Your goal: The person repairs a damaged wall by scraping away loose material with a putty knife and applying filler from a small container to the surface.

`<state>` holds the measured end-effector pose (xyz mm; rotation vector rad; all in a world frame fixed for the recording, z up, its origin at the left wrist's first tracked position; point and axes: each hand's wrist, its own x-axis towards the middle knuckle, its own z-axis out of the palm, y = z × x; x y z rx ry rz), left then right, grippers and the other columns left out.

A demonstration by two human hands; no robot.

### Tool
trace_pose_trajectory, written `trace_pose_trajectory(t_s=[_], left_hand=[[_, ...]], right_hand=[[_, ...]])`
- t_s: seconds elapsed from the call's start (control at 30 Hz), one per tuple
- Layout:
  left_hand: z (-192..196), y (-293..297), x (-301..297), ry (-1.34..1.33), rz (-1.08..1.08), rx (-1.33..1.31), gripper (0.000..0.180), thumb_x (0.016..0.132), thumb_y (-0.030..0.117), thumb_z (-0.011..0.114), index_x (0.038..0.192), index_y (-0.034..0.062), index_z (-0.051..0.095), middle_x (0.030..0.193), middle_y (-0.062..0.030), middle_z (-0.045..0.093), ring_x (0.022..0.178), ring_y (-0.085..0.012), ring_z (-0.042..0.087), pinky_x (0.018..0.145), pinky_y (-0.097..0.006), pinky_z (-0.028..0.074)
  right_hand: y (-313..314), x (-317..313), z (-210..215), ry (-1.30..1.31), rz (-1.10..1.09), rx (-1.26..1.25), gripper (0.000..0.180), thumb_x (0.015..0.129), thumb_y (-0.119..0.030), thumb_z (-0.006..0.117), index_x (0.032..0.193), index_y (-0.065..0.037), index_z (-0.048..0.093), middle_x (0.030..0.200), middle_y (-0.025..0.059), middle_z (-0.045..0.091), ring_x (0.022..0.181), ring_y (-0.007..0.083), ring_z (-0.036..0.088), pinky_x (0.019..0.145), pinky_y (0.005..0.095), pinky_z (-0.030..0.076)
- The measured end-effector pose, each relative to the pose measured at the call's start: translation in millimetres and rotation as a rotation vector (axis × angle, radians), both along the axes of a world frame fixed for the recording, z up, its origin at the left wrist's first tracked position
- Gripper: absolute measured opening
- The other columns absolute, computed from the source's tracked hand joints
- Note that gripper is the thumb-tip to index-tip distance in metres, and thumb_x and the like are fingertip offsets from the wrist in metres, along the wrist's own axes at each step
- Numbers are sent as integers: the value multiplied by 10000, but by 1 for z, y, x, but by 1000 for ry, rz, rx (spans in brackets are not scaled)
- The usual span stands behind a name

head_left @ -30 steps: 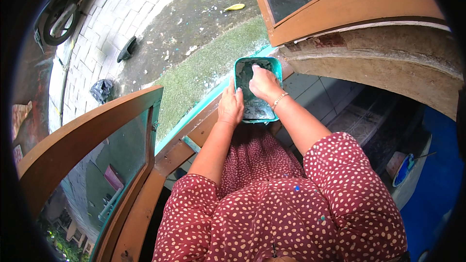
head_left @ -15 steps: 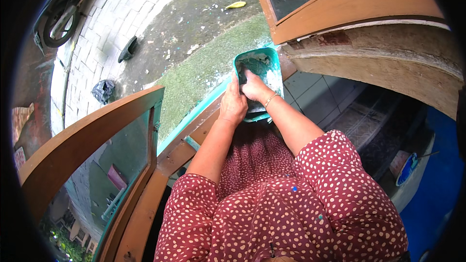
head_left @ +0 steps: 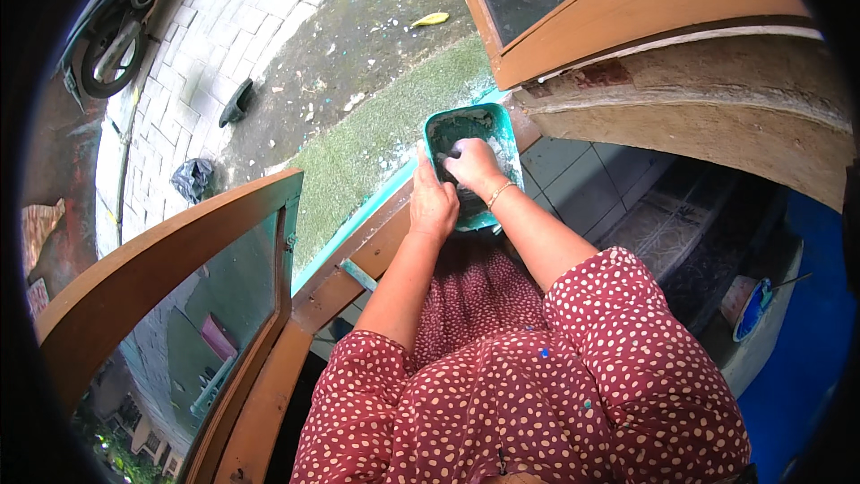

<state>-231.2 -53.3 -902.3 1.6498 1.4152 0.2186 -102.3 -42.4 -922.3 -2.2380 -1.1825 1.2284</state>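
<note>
A teal plastic tub (head_left: 503,133), roughly rectangular with rounded corners, is in front of my body over the wooden sill. Whitish and grey residue coats its inner walls. My left hand (head_left: 434,206) is closed on the tub's left side, fingers lying along the rim. Inside the tub is my right hand (head_left: 476,167), its fingers curled together near a small greyish patch; whether that is a held thing or residue I cannot tell. A thin bracelet (head_left: 498,195) circles my right wrist.
Wooden window frames with glass stand open at left (head_left: 179,233) and upper right (head_left: 654,9). Beyond the sill (head_left: 345,255) lie a green strip of ground (head_left: 358,161), a black shoe-like thing (head_left: 236,103), a black plastic bag (head_left: 193,179) and a motorcycle (head_left: 112,54). A paint-stained blue container (head_left: 752,309) sits at right.
My right hand has drawn back slightly from the tub's far inner wall. The tub has tilted a little, showing more of its inside, and the view has shifted slightly.
</note>
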Motion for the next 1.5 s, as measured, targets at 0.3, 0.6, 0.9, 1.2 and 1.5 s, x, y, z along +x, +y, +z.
trace_pose_trajectory(t_s=[0.3, 0.6, 0.9, 1.2, 1.5], left_hand=[[3, -7, -9, 18, -41, 24, 713, 835, 195, 508, 1444, 4, 188, 1331, -291, 392, 1206, -425, 430, 1014, -460, 368], [-14, 3, -4, 27, -115, -13, 637, 801, 173, 529, 1368, -40, 331, 1254, -292, 472, 1183, -414, 457, 1027, -438, 354], [19, 7, 0, 163, -129, 113, 653, 809, 192, 556, 1360, -74, 327, 1250, -295, 431, 1170, -425, 445, 1023, -429, 350], [80, 10, 11, 106, 37, 348, 525, 814, 75, 485, 1307, -75, 382, 1266, -240, 374, 1013, -313, 515, 879, -377, 450], [212, -8, 107, -190, -341, 1249, 364, 898, 97, 523, 1228, -41, 456, 1187, -183, 462, 1059, -289, 510, 914, -372, 429]], right_hand=[[-11, 37, 43, 1122, -770, -30, 282, 909, -227, 584, 738, -5, 556, 677, 117, 591, 553, 243, 603, 513, 357, 540], [-25, 22, 33, 635, -509, 117, 43, 818, 2, 617, 784, 29, 616, 663, 121, 622, 510, 206, 614, 466, 310, 506], [-38, 38, 53, 998, -516, 85, 91, 791, -63, 687, 832, -2, 633, 687, 57, 619, 552, 152, 606, 443, 292, 515], [-43, 42, 72, 834, -458, 176, 117, 850, -9, 548, 900, 64, 626, 720, 142, 651, 539, 209, 653, 465, 326, 554], [-112, 97, 105, 1181, -709, 360, 192, 864, -55, 584, 1008, 66, 620, 827, 109, 651, 615, 157, 638, 563, 282, 561]])
